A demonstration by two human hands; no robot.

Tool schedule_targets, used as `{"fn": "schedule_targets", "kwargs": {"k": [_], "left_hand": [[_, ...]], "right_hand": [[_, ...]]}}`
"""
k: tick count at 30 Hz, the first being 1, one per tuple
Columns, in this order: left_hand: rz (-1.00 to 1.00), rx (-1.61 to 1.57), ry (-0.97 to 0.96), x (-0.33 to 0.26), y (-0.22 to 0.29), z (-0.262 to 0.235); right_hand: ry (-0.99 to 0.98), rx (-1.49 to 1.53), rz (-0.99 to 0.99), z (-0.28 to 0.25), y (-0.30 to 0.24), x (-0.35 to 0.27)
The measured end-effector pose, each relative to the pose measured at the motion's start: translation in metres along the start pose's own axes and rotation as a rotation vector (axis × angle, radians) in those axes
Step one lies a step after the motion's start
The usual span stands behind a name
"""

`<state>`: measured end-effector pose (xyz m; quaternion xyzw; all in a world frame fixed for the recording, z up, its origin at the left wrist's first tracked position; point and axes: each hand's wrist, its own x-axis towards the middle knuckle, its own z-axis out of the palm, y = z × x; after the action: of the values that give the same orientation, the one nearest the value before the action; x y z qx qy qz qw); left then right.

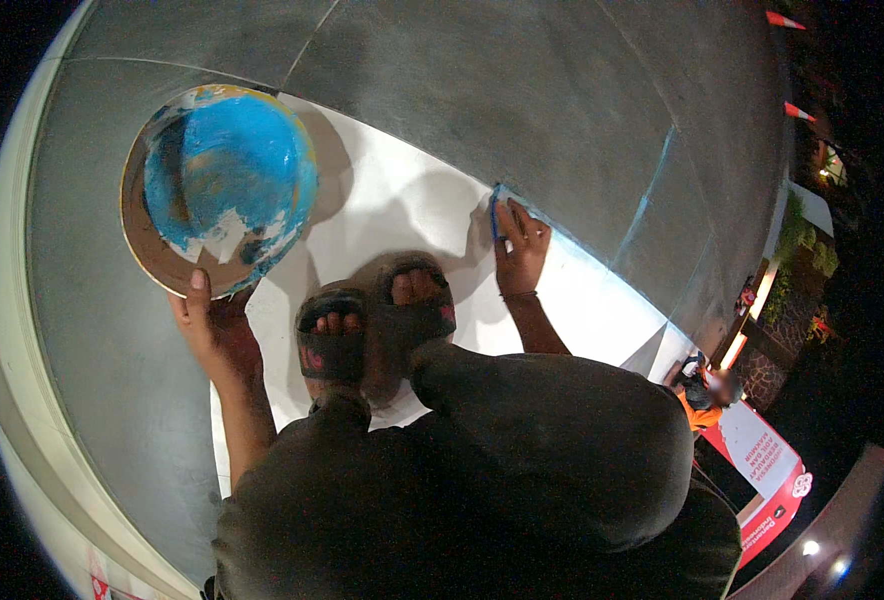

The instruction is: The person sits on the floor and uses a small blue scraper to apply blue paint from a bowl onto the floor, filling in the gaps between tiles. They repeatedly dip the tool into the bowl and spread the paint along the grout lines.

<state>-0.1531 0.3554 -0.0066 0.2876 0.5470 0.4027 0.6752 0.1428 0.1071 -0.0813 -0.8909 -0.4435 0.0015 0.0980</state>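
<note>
My left hand (217,325) grips the near rim of a wide round bowl (137,245), thumb over the edge. Wet-looking blue paint (242,140) coats much of its inside, with whitish and brown smears. On the right, my right hand (524,250) pinches a thin blue-edged tool (496,212), perhaps a scraper; its shape is mostly hidden by my fingers. The tool touches the border between a white floor area (382,180) and dark grey tiles (482,90). A light blue smear runs along that border beside my fingers.
My sandalled feet (334,340) stand on the white area between my hands. A blue streak (647,200) marks the grey tiles at right. Farther right are a person in orange (700,408), a red and white banner (757,455) and orange-white cones (800,112). A pale ledge (22,300) curves along the left.
</note>
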Motion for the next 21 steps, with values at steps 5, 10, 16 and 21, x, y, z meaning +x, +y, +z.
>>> {"fn": "schedule_targets", "kwargs": {"k": [5, 10, 16, 21], "left_hand": [[-0.079, 0.042, -0.075, 0.007, 0.010, -0.014], [-0.080, 0.038, -0.079, 0.012, 0.002, -0.022], [-0.100, 0.032, -0.076, 0.013, 0.003, -0.020], [-0.137, 0.030, -0.075, 0.014, 0.006, -0.021]], "right_hand": [[-0.173, 0.166, 0.108, -0.023, -0.004, -0.004], [0.147, 0.398, 0.631, -0.017, 0.024, 0.008], [-0.005, 0.323, 0.392, -0.001, -0.028, 0.046], [-0.139, 0.539, 0.091, -0.021, -0.065, 0.027]]}}
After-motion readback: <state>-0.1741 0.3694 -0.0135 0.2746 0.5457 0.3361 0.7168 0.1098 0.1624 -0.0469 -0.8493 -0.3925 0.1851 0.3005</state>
